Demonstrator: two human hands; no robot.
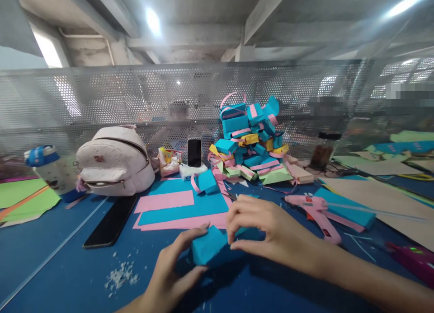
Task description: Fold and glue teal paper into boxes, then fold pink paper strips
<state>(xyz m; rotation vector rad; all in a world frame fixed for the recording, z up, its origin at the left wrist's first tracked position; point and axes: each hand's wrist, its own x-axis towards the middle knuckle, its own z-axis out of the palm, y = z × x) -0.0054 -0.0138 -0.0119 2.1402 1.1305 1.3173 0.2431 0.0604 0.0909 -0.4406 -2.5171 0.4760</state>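
A small folded blue paper box (208, 246) is held low over the table in front of me. My left hand (174, 263) grips its left side, thumb below and fingers along the top. From the right, my right hand (259, 222) pinches at the box's right edge; its fingertips are closed there, and part of the blue paper is hidden behind them. Just beyond my hands are blue sheets (185, 214) and pink strips (166, 201), with a small blue paper bag with a pink handle (206, 182) on them. A pink glue gun (317, 209) lies right of my right hand.
A pile of blue, pink and yellow paper bags (251, 141) rises at the back. A pale backpack (115, 161), a bottle (52, 170) and a black phone (110, 222) are at left. White scraps (122, 274) lie near my left hand. Beige sheets (369, 200) cover the right side.
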